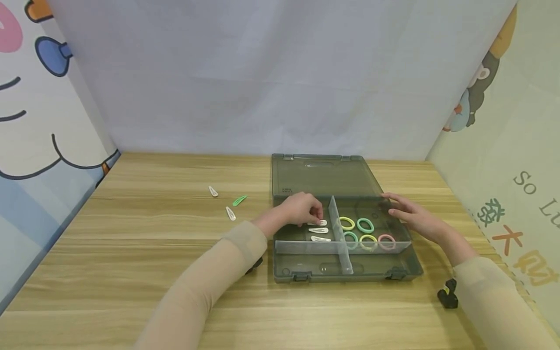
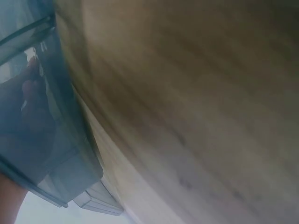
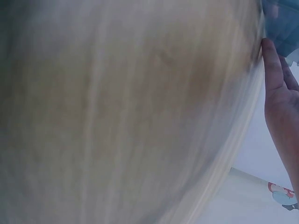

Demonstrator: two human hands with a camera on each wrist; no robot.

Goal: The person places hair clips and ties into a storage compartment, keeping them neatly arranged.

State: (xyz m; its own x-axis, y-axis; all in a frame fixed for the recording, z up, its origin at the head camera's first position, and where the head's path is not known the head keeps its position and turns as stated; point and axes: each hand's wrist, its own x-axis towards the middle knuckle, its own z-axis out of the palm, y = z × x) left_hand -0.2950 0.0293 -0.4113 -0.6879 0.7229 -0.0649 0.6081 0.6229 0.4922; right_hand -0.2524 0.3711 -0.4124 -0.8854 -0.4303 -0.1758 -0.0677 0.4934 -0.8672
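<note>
A grey translucent organiser box (image 1: 315, 279) lies with its lid (image 1: 325, 176) folded back. Inside its back left compartment, my left hand (image 1: 302, 209) pinches a white snap hair clip (image 1: 323, 222) by the fingertips. Two more white clips (image 1: 318, 230) lie in a row nearer the front. To the right of the divider are several hair ties, among them a yellow hair tie (image 1: 352, 225) and a pink hair tie (image 1: 387, 236). My right hand (image 1: 413, 218) touches the box's right edge with fingers extended. Through the box wall, the left wrist view shows the left hand (image 2: 35, 112) dimly.
On the wooden table (image 1: 153, 243), left of the box, lie a green clip (image 1: 239, 200) and two white clips (image 1: 230, 214). A small black object (image 1: 448, 294) is by the right sleeve. White cloth (image 1: 245, 87) hangs behind; a printed panel (image 1: 507, 170) stands right.
</note>
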